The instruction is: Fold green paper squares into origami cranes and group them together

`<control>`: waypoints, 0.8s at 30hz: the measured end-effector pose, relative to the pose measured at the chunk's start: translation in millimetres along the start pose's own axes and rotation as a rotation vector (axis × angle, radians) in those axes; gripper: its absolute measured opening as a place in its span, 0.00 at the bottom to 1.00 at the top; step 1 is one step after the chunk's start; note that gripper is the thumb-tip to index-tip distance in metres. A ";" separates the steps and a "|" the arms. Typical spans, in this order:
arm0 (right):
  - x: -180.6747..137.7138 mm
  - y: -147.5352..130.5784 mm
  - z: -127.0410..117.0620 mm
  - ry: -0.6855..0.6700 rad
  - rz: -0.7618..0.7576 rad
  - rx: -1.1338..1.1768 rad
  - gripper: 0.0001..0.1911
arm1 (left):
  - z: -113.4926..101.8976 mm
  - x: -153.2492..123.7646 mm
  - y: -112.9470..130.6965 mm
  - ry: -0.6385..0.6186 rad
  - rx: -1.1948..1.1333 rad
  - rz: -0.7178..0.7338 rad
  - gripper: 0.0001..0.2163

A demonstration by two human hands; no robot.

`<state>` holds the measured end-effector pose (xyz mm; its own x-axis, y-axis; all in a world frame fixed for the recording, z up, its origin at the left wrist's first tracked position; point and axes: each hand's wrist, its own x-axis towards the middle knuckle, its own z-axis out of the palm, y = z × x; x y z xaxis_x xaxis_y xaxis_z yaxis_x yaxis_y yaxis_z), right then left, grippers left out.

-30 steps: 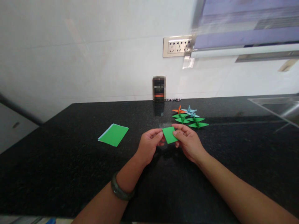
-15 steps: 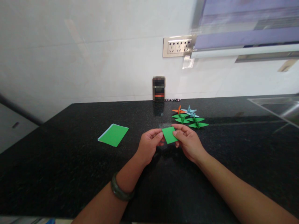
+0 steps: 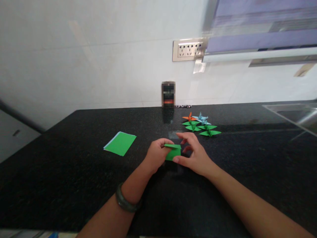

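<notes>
A small folded green paper (image 3: 174, 153) is held just over the black countertop, one layer of it lifted along the top. My left hand (image 3: 156, 153) pinches its left side, the thumb tucked between the layers. On the other side my right hand (image 3: 194, 154) has its fingers spread apart; the thumb tip is at the paper's lower right corner, and whether it presses there is unclear. Beyond the right hand stand several folded paper cranes, among them an orange crane (image 3: 190, 117), a light blue crane (image 3: 200, 117) and a green crane (image 3: 210, 132).
A stack of paper sheets (image 3: 121, 144), green on top, lies to the left on the black countertop (image 3: 74, 172). A phone-like device (image 3: 168, 95) leans on the back wall, with a beaded strap (image 3: 183, 106) beside it. A sink edge (image 3: 289, 119) is at the right.
The green paper has turned and come slightly lower and left, with a layer now lifted. My right hand has let go of its right edge and spread its fingers.
</notes>
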<state>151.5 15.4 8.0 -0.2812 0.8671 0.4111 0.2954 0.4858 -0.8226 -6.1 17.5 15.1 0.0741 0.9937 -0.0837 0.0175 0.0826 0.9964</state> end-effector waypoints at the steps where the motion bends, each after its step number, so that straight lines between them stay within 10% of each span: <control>1: 0.7 0.1 -0.9 -0.004 -0.019 -0.030 0.28 | -0.3 0.0 -1.0 -0.061 0.034 -0.024 0.04; 4: 3.9 2.9 -2.1 -0.002 0.043 -0.035 0.08 | -0.7 0.3 -5.7 -0.230 0.004 -0.107 0.06; 12: 9.7 7.8 -3.3 0.020 0.389 0.271 0.10 | -6.3 1.9 -10.4 -0.228 -0.191 -0.189 0.10; 24: 10.4 16.8 -10.5 -0.025 0.214 0.220 0.08 | -4.5 0.2 -8.4 -0.307 -0.257 -0.243 0.10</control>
<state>163.2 33.8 2.5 -0.2573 0.9429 0.2117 0.1466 0.2546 -0.9559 -10.8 17.3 6.8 0.3910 0.8780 -0.2761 -0.1736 0.3649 0.9147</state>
